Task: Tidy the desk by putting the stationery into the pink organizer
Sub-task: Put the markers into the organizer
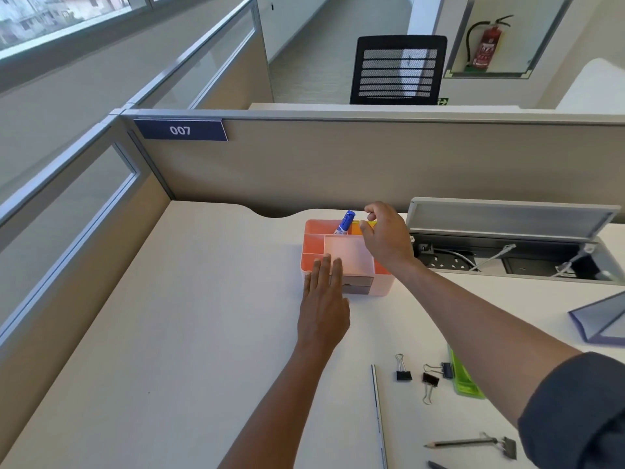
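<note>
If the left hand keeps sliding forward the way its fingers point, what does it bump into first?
The left hand already has its straight fingertips at the front wall of the pink organizer, so it would probably push that first. Whether they touch it yet is unclear.

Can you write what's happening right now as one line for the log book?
left hand flat against pink organizer front | right hand over back compartment by blue marker | binder clips, pencil on desk

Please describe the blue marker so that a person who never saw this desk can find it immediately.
Find the pink organizer near the desk's far edge. The blue marker stands tilted in its rear compartment, just left of the right hand. It is the only blue thing in the organizer.
</note>
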